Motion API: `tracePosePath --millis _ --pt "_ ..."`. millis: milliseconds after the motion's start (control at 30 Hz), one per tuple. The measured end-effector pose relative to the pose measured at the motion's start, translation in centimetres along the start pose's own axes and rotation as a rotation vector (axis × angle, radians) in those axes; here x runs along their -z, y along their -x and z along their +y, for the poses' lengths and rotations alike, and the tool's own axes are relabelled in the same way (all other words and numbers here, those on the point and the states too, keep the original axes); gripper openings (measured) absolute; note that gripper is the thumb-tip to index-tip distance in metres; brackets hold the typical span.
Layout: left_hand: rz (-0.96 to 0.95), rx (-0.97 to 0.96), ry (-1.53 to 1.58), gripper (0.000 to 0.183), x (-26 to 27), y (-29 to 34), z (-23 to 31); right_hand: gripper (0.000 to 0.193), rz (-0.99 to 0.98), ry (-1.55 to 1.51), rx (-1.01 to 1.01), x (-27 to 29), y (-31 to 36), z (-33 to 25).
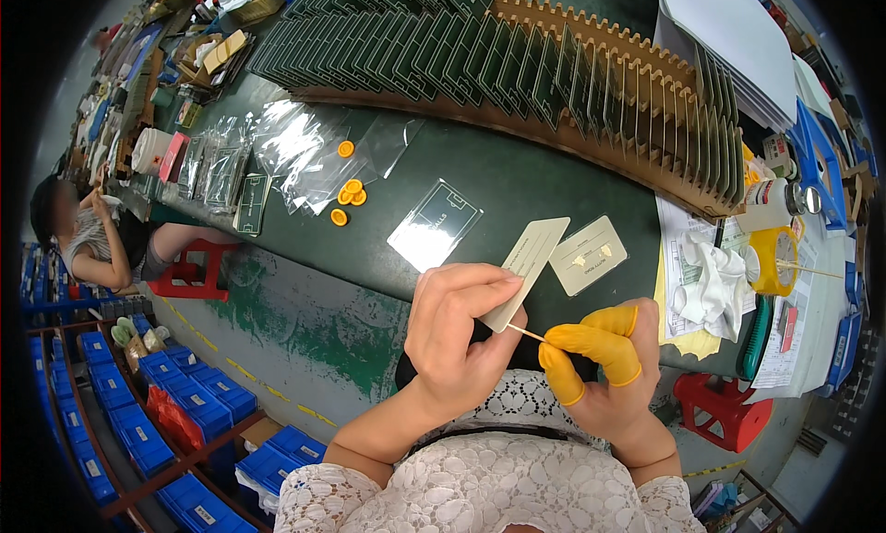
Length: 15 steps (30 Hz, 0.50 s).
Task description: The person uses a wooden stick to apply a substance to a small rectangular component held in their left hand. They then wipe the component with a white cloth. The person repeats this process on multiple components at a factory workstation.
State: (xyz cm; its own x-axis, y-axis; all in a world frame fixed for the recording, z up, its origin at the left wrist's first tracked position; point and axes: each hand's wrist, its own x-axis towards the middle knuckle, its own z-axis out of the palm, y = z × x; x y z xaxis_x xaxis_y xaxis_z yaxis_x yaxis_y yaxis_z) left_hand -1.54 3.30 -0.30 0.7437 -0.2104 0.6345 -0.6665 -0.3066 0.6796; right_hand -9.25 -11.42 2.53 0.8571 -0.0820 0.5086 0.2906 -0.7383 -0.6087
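Note:
My left hand (459,335) grips a cream card (532,253) at its left edge, tilted up above the table's near edge. Yellow finger cots cover the thumb and some fingers of my right hand (614,371), which pinches a thin wooden stick (527,331). The stick's far end meets or nearly meets the card's lower corner; the exact contact is too small to make out. Just right of the held card, a second cream card (592,267) with small gold-coloured pieces lies on the table. A dark green card in a clear sleeve (436,225) lies beyond my left hand.
Long brown slotted racks (637,118) hold many dark green cards across the back. Rolled orange finger cots (352,192) and clear bags (300,150) lie left. At right are a crumpled white cloth (712,287), a yellow tape roll (773,260) and bottles. Another person sits far left.

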Motion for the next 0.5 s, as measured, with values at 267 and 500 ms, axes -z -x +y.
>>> tracePosePath --millis 267,500 --pt "0.000 -0.003 -0.006 0.033 0.05 -0.01 0.04 0.034 0.008 0.024 -0.027 0.07 0.04 -0.10" --pt "0.001 -0.006 -0.003 0.034 0.03 -0.04 -0.03 0.034 -0.010 0.003 0.019 0.05 -0.03 -0.01"
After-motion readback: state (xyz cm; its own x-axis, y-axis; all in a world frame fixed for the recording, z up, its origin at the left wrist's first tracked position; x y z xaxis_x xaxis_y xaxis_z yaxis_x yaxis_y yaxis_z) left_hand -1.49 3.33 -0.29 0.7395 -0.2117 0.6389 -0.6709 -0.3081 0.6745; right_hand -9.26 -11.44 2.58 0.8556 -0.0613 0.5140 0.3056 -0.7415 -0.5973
